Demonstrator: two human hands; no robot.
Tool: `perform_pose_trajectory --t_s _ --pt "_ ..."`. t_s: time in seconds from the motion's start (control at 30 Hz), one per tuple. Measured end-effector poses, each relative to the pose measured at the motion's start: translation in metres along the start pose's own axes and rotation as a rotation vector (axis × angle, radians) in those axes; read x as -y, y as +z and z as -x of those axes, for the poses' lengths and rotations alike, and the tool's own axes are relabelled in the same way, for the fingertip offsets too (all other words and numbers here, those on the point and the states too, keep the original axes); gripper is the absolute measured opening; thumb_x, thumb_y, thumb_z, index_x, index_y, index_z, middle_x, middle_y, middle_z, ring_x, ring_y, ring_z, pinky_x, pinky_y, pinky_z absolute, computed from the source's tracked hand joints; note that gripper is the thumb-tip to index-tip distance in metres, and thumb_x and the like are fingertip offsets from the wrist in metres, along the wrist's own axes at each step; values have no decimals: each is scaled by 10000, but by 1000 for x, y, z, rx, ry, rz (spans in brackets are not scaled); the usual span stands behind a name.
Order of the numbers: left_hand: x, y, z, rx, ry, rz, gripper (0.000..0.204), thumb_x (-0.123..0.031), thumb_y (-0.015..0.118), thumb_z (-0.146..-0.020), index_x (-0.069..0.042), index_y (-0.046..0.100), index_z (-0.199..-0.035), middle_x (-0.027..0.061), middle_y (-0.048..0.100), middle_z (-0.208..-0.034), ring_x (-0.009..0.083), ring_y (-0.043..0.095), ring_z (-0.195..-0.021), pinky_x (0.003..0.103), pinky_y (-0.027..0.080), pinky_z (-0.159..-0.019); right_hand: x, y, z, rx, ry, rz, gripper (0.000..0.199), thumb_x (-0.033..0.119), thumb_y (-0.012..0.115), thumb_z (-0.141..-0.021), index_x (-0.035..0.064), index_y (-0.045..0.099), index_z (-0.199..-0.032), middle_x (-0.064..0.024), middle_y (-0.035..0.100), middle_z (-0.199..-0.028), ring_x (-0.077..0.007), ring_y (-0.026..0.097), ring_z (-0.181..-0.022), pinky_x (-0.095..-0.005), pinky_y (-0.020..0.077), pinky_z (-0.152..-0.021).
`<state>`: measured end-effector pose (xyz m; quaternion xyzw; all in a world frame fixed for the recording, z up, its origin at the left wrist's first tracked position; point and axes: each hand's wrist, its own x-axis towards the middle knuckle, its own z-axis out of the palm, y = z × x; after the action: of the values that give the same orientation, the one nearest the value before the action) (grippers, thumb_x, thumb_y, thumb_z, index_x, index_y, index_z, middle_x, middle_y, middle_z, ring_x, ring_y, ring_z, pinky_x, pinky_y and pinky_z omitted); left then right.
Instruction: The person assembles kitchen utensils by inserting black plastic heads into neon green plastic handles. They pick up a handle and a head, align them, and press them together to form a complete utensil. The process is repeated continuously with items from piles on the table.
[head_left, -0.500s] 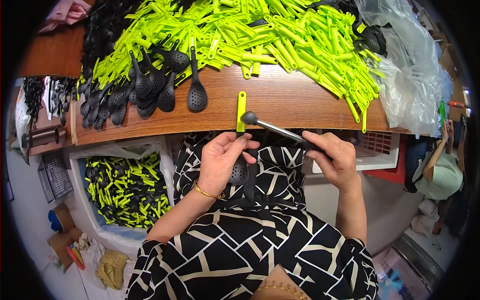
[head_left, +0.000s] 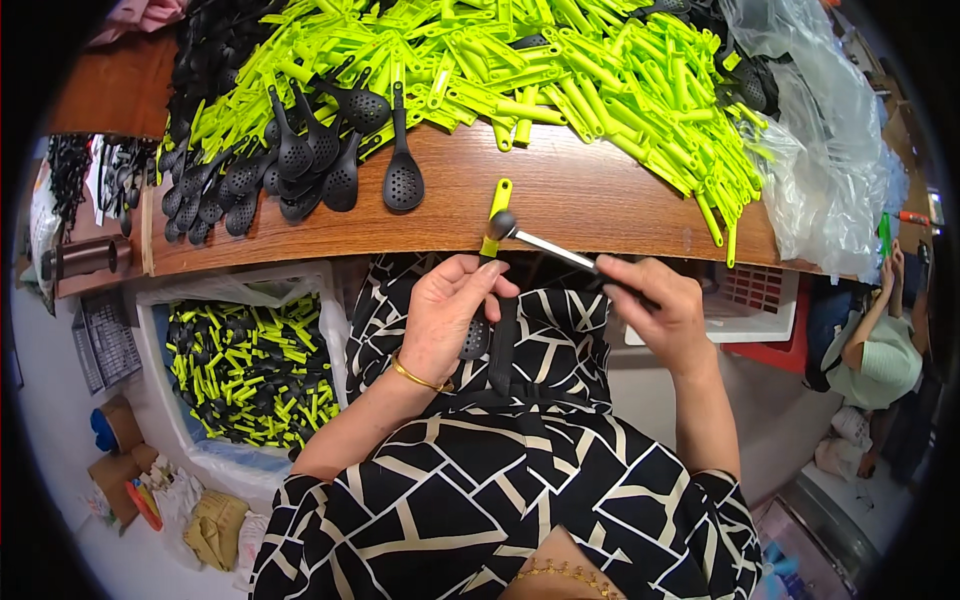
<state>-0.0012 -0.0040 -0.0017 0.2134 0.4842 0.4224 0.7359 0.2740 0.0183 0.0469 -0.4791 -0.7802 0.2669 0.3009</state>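
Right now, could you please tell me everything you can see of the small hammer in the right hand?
The small hammer has a dark rounded head and a slim, shiny, metal-looking shaft. The right hand grips its handle end, hiding that part. It lies nearly level, angled up-left, its head resting against the green handle that the left hand holds at the wooden table's edge.

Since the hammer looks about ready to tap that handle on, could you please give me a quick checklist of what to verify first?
1. Left hand grips the slotted spoon at the table edge: ok.
2. Green handle sits on the spoon's stem, pointing away over the wood: ok; how deep it is seated, cannot tell.
3. Right hand holds the small hammer by its shaft: ok.
4. Hammer head rests at the handle: ok.
5. Left fingertips are clear of the hammer head: not ok, they lie right below it.
6. Finished black spoons lie clear to the left: ok.
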Motion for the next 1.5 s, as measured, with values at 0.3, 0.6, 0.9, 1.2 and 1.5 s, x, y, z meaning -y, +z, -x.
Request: perform_pose_trajectory --t_s 0.3,0.6,0.9,1.2,1.5 --pt "-3 -10 4 148 -279 474 300 -183 652 -1081 21 642 -1301 42 691 -1018 137 657 -873 323 546 -845 -16 2 9 -104 62 -131 352 -8 805 -863 37 786 -1212 -130 793 -964 -213 721 -760 -324 556 -707" --pt "-10 5 -2 -6 24 -204 276 -213 646 -1086 36 701 -1193 108 764 -888 137 704 -704 246 569 -681 1 -2 0 -170 -241 -159 387 -54 815 -797 25 788 -1175 -84 759 -872 -192 671 -661 -310 525 -598" --pt "-5 -1 -5 4 68 -220 300 -242 668 -1079 40 712 -1169 105 771 -900 108 664 -666 228 535 -671 4 -7 -1 -96 -108 -28 406 8 837 -829 90 786 -1223 -58 686 -762 -160 644 -634 -305 498 -567" --pt "-5 -4 -6 44 67 -178 282 -226 646 -1091 34 708 -1183 48 707 -791 95 625 -628 225 520 -626 -16 -7 8 -289 170 -303 334 1 735 -968 14 728 -1301 -26 742 -981 -59 614 -755 -223 497 -697" --pt "-16 -90 51 -138 381 -713 246 -142 577 -1092 33 748 -1071 7 601 -631 70 545 -506 231 435 -494 -46 -25 -30 -636 457 -707 551 181 613 -1094 45 431 -1597 -13 651 -988 -10 424 -631 -175 321 -503"
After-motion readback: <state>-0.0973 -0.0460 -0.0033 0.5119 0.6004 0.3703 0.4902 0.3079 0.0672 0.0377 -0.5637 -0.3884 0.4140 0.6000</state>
